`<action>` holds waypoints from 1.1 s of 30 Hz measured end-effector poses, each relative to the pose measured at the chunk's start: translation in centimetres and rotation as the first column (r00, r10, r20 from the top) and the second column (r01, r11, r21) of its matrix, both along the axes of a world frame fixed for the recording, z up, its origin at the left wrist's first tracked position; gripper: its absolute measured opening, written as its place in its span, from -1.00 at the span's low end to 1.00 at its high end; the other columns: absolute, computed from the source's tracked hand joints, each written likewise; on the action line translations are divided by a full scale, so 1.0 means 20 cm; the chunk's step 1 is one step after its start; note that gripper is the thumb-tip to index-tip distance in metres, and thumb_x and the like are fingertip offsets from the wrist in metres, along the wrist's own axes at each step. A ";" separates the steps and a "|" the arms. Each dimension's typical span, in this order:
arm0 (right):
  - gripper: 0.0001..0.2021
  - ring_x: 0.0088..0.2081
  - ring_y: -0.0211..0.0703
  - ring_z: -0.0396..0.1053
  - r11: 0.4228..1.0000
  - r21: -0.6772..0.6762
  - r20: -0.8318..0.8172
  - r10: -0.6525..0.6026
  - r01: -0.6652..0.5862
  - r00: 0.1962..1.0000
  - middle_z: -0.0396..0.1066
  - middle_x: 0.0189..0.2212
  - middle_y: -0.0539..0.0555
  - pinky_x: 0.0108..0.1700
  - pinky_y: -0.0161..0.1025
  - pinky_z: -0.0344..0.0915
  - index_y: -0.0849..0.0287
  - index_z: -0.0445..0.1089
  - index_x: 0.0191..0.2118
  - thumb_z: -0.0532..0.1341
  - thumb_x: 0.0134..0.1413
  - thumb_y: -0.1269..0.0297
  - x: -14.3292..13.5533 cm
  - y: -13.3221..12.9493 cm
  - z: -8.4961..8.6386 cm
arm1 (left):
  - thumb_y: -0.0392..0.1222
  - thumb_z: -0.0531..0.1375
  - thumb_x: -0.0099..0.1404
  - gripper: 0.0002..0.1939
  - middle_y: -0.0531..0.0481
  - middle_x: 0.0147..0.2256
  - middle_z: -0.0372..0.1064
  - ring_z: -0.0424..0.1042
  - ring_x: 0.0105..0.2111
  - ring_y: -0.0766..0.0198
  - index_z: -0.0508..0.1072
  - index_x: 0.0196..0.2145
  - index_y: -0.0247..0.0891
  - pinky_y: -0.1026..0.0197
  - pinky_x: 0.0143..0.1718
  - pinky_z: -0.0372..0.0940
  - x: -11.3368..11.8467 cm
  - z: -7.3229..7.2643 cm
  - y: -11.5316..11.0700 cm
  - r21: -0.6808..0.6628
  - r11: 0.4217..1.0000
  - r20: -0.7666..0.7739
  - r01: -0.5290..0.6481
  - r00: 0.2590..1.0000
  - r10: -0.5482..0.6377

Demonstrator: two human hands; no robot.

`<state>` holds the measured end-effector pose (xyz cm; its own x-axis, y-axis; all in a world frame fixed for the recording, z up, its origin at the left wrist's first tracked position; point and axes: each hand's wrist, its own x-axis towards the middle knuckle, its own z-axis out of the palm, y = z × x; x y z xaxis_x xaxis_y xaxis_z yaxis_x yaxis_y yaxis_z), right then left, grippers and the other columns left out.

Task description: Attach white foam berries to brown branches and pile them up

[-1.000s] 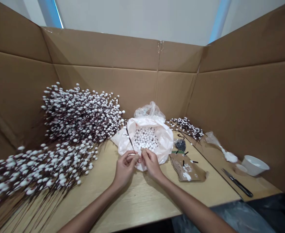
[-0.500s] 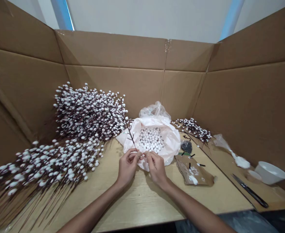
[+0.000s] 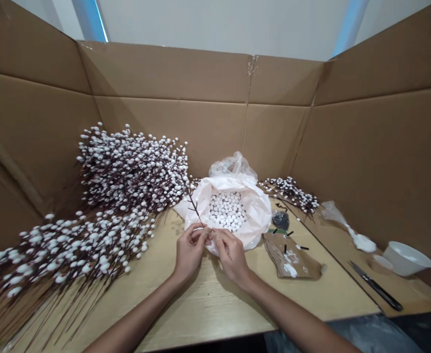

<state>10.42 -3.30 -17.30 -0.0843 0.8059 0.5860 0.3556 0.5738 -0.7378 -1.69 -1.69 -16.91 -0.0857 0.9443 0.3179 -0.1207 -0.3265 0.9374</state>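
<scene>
My left hand (image 3: 191, 247) is closed in a pinch on the lower part of a thin dark artificial twig (image 3: 194, 203). The twig leans up and to the left, with short bare side shoots. My right hand (image 3: 230, 252) is closed too, its thumb and finger meeting the left fingertips; whatever is between them is too small and covered to make out. Just beyond both hands lies an open pinkish-white plastic bag (image 3: 257, 215) full of small white balls (image 3: 227, 208).
Finished-looking white-berry branches (image 3: 134, 171) are piled at the back left, more branches (image 3: 76, 245) lie in front. To the right are a cardboard piece (image 3: 292, 257) with white smears, a dark packet (image 3: 280, 220), a knife (image 3: 375, 286) and a white bowl (image 3: 408, 259). Cardboard walls (image 3: 171, 73) surround the table.
The view has shifted slightly. Both hands stay together at the near edge of the bag, and their fingertips have drawn a little closer around the twig's lower end.
</scene>
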 end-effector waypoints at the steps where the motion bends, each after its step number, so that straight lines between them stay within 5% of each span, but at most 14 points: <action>1: -0.70 -0.12 -0.09 0.37 1.000 -0.007 -0.004 -0.002 0.002 1.000 0.46 -0.19 0.17 -0.06 -0.19 0.23 0.17 0.45 -0.15 -0.02 0.25 0.30 0.00 0.00 0.00 | -0.08 0.29 0.08 -0.74 0.01 -0.50 0.50 0.47 -0.49 0.26 0.39 -0.34 -0.30 0.33 -0.47 0.31 0.00 0.00 0.00 0.000 1.000 0.005 0.003 1.000 -0.003; 11: -0.64 -0.07 -0.08 0.36 0.996 -0.061 -0.060 0.055 -0.059 0.997 0.42 -0.13 0.21 -0.03 -0.19 0.26 0.25 0.42 -0.03 0.01 0.24 0.18 0.00 0.02 -0.01 | -0.07 0.32 -0.01 -0.70 -0.03 -0.47 0.51 0.48 -0.45 0.24 0.40 -0.38 -0.31 0.33 -0.48 0.32 0.00 0.04 -0.02 -0.029 0.999 -0.002 -0.026 1.000 0.026; 17: -0.57 -0.08 -0.07 0.37 0.985 -0.118 -0.243 0.095 -0.126 0.965 0.42 -0.17 0.19 -0.04 -0.20 0.26 0.23 0.51 -0.25 0.05 0.17 0.00 0.01 0.04 0.00 | -0.06 0.32 -0.01 -0.69 -0.05 -0.47 0.52 0.48 -0.47 0.22 0.40 -0.37 -0.31 0.30 -0.47 0.33 -0.01 0.04 -0.01 -0.023 0.999 -0.004 -0.041 0.999 0.041; 24: -0.64 -0.45 -0.29 0.29 0.980 -0.181 -0.441 -0.008 -0.080 0.898 0.40 -0.21 0.13 -0.42 -0.31 0.25 0.22 0.45 -0.14 0.12 0.10 0.06 0.04 0.05 0.06 | -0.08 0.31 0.01 -0.71 -0.03 -0.49 0.51 0.46 -0.51 0.28 0.40 -0.36 -0.31 0.33 -0.47 0.32 0.01 0.03 -0.02 -0.043 0.999 -0.029 0.032 0.999 -0.034; 28: -0.73 -0.52 -0.31 0.24 0.984 -0.170 -0.559 -0.146 0.059 0.816 0.41 -0.42 0.04 -0.46 -0.33 0.22 0.22 0.44 -0.27 0.18 0.02 0.12 0.22 -0.03 0.17 | -0.09 0.30 0.02 -0.73 -0.01 -0.50 0.51 0.45 -0.51 0.31 0.40 -0.36 -0.30 0.34 -0.46 0.32 0.02 0.02 -0.05 -0.045 0.994 -0.050 0.097 0.994 -0.099; 33: -0.71 -0.53 -0.30 0.24 0.941 -0.210 -0.375 -0.328 0.265 0.867 0.38 -0.50 0.03 -0.47 -0.33 0.23 0.22 0.42 -0.34 0.19 -0.04 0.07 0.66 -0.13 0.28 | -0.08 0.26 0.09 -0.77 0.01 -0.50 0.48 0.47 -0.48 0.28 0.40 -0.36 -0.28 0.32 -0.41 0.35 0.03 0.00 -0.07 -0.010 0.990 -0.160 0.142 0.977 -0.142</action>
